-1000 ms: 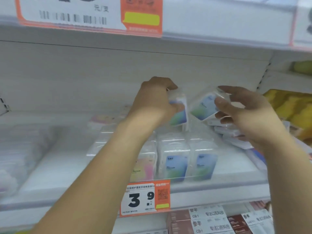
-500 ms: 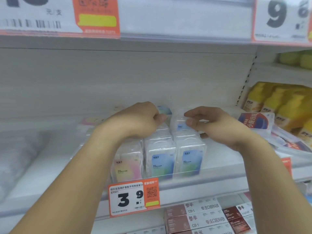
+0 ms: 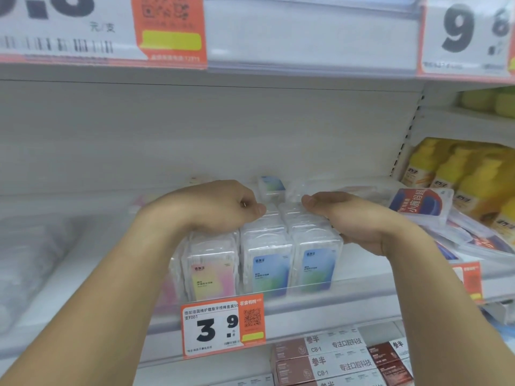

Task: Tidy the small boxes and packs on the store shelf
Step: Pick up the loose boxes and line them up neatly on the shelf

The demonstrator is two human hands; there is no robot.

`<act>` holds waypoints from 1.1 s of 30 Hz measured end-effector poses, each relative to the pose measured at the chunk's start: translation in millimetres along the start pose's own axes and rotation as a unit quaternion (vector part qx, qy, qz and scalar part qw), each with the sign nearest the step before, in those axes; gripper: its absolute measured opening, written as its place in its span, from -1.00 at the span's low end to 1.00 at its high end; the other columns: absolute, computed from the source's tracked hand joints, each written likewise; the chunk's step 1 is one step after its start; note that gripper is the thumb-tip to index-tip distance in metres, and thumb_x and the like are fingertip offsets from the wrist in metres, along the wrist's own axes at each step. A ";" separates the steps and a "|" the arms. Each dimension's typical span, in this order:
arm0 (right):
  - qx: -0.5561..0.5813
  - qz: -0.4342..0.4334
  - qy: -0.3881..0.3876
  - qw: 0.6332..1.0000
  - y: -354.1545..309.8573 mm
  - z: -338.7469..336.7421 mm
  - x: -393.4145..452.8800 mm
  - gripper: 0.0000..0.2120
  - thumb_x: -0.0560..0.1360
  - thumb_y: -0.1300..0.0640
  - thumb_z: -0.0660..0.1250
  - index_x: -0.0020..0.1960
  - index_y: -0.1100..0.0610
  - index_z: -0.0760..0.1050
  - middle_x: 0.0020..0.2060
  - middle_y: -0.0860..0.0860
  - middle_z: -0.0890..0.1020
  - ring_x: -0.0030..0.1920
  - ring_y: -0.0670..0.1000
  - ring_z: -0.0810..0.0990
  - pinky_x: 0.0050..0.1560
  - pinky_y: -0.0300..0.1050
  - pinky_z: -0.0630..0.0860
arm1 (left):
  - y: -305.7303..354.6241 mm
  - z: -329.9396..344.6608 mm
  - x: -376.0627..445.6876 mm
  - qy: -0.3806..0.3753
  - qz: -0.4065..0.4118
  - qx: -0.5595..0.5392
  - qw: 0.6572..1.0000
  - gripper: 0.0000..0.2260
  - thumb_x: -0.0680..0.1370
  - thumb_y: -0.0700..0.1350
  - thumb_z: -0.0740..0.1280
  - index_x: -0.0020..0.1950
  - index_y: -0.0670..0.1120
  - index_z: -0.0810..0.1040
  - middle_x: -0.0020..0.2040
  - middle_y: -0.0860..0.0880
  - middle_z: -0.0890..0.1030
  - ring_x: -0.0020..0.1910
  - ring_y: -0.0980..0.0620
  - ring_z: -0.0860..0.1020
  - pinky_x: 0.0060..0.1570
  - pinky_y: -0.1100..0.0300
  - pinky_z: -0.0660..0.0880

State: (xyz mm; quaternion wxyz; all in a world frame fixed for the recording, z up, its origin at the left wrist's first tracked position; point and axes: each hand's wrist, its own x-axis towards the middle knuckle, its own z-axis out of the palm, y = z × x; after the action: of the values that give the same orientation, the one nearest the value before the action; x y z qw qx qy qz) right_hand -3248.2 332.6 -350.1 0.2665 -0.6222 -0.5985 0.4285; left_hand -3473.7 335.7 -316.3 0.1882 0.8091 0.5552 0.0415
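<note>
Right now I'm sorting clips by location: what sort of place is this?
Most likely a shop aisle: an orange-and-white price tag reading 3.9 on the white shelf edge, rows of identical clear plastic boxes, and yellow bottles stocked alongside.

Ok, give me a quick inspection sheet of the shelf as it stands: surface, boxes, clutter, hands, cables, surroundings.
Surface: white store shelf with a clear front lip.
Job's things: three rows of clear boxes standing upright, front ones a pink box, a blue box and a blue-green box; one small box sits tilted on top at the back.
Clutter: flat packs lie in a loose heap to the right.
Hands: left hand rests on the pink row, fingers curled; right hand rests on the blue-green row's far side.
Cables: nothing seen.
Surroundings: price tag 3.9 on the shelf edge; yellow bottles on the right; brown-and-white cartons below.
</note>
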 end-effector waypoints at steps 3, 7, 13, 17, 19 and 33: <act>-0.023 0.000 0.003 1.000 0.6 1.1 0.0 -0.67 0.62 -0.17 0.17 0.26 -0.02 0.50 0.13 -0.09 0.62 0.10 -0.04 0.59 -0.07 -0.16 0.52 | -1.1 0.7 1.6 0.007 0.009 0.003 1.000 -0.61 0.60 0.18 0.12 0.02 -0.10 0.55 -0.17 0.00 0.53 -0.14 -0.02 0.50 0.01 0.09 0.46; -0.027 0.007 -0.004 1.000 3.6 0.4 4.1 -0.64 0.60 -0.18 0.19 0.27 -0.01 0.51 0.16 -0.05 0.62 0.13 0.02 0.61 -0.01 -0.11 0.54 | -4.2 1.8 4.3 0.005 0.016 0.004 1.000 -0.60 0.62 0.15 0.11 0.03 -0.16 0.53 -0.19 -0.02 0.48 -0.20 0.00 0.43 0.03 0.01 0.47; 0.000 0.015 -0.032 0.999 -3.7 -8.2 -0.9 -0.63 0.64 -0.16 0.13 0.20 0.07 0.52 0.05 0.00 0.65 -0.01 0.02 0.63 -0.13 -0.15 0.54 | -7.9 2.8 8.7 0.012 0.009 -0.008 1.000 -0.58 0.60 0.21 0.09 -0.08 -0.12 0.50 -0.20 -0.04 0.51 -0.20 -0.04 0.48 -0.05 0.09 0.44; 0.058 -0.044 0.110 0.991 -8.7 -23.3 30.9 -0.72 0.61 -0.03 0.27 0.20 0.13 0.53 0.08 0.11 0.66 0.00 0.09 0.65 0.03 0.04 0.63 | -5.0 0.7 7.4 0.143 0.019 -0.071 0.987 -0.70 0.55 0.21 0.19 0.07 0.07 0.58 -0.01 0.10 0.61 0.01 0.10 0.56 0.12 0.07 0.50; -0.013 -0.100 0.179 0.979 -3.2 -27.8 56.5 -0.72 0.55 0.03 0.37 0.23 0.08 0.54 0.18 0.06 0.62 0.08 0.06 0.63 0.12 0.02 0.59 | 0.3 -5.8 7.9 0.194 0.033 -0.077 0.977 -0.75 0.54 0.17 0.25 0.01 0.05 0.61 -0.05 0.11 0.61 -0.02 0.12 0.56 0.07 0.12 0.52; -0.062 -0.080 0.131 0.986 24.3 -22.0 107.1 -0.24 0.27 -0.18 0.58 0.29 0.26 0.51 0.13 0.19 0.61 0.02 0.05 0.60 -0.18 -0.30 0.46 | -5.1 -18.6 144.1 0.058 -0.036 0.115 0.991 -0.72 0.56 0.03 0.27 0.11 -0.15 0.54 0.19 -0.15 0.56 0.15 -0.12 0.52 0.06 0.10 0.43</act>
State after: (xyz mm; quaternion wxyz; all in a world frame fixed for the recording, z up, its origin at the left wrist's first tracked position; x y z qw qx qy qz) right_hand -3225.9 437.3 -382.7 0.3370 -0.6382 -0.6319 0.2825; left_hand -3428.6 473.7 -321.3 0.0630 0.8013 0.5947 0.0172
